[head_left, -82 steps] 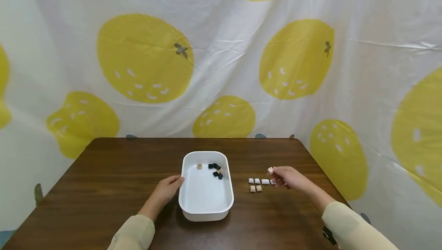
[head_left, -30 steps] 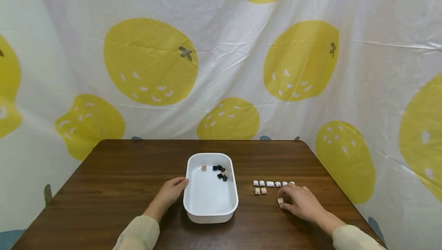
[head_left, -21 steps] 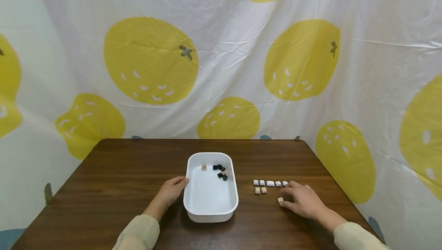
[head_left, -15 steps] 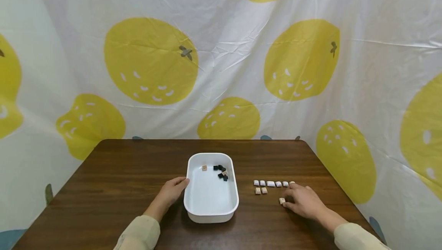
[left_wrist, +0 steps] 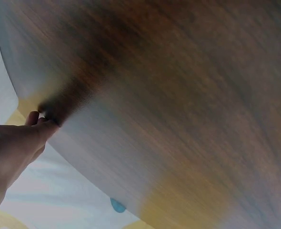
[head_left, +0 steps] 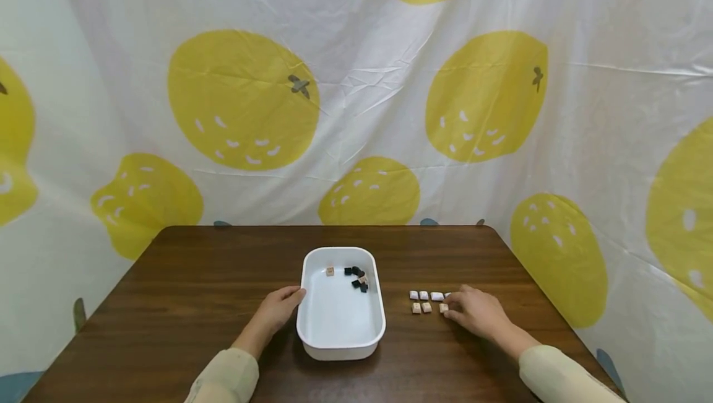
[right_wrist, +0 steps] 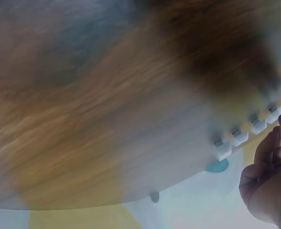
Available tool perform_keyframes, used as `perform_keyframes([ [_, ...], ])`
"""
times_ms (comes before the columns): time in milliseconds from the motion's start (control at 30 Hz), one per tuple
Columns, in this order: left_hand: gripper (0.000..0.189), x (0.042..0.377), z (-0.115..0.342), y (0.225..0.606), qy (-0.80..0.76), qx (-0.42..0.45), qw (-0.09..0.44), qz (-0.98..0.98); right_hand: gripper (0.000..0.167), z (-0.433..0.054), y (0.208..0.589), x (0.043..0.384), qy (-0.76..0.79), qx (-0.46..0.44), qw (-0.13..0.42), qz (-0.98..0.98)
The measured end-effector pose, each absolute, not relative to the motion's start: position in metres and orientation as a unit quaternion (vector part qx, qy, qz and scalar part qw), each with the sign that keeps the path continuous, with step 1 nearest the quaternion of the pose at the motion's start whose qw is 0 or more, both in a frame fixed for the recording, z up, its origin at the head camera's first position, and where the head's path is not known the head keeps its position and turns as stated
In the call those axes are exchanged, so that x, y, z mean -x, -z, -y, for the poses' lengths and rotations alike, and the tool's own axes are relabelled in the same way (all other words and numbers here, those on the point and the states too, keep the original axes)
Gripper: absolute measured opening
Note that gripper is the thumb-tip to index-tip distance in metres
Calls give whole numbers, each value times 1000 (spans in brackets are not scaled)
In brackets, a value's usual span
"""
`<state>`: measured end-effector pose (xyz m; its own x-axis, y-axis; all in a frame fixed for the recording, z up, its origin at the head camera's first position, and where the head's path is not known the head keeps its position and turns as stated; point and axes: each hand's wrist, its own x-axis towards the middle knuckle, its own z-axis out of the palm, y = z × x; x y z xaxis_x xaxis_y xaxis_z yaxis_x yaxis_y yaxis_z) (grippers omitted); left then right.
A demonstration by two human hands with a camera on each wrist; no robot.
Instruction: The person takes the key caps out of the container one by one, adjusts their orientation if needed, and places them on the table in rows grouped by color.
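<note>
My right hand (head_left: 478,311) pinches a beige keycap (head_left: 443,308) low over the table. Just left of it lie two beige keycaps (head_left: 421,308) side by side. Behind them runs a row of white keycaps (head_left: 437,296), its right part hidden by my hand; several white keycaps (right_wrist: 240,138) of that row show in the right wrist view. My left hand (head_left: 274,310) grips the left rim of a white tray (head_left: 341,353), fingers partly hidden against its side. In the tray lie several black keycaps (head_left: 356,283) and a beige keycap (head_left: 330,271).
The dark wooden table (head_left: 211,279) carries everything, its far edge close to a hanging cloth (head_left: 356,81) with a yellow fruit print. Another light keycap (head_left: 363,279) sits among the black ones in the tray.
My right hand has slid left and slightly away from me with the beige keycap, bringing it level with the two beige ones. The left hand and tray stay put.
</note>
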<state>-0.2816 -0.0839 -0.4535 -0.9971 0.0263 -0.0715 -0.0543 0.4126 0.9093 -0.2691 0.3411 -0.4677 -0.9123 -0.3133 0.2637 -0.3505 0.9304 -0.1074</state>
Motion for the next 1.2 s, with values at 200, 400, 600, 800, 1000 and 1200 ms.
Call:
perform_keyframes([
  [200,40,281,84,453,-547,7,35,-836,20,-331,471,276,-91,-157,86,980],
  [400,40,281,84,453,-549,6,35,-835,22,-329,470,276,-87,-151,86,981],
  [600,40,281,84,453,-551,9,35,-834,19,-330,471,277,-88,-150,87,981],
  [800,40,281,84,455,-548,8,32,-836,18,-331,473,279,-91,-148,91,981],
  [1000,40,281,84,455,-546,4,30,-837,17,-331,473,278,-90,-151,86,981],
  [1200,41,280,85,453,-541,7,32,-840,24,-336,458,276,-81,-126,114,982],
])
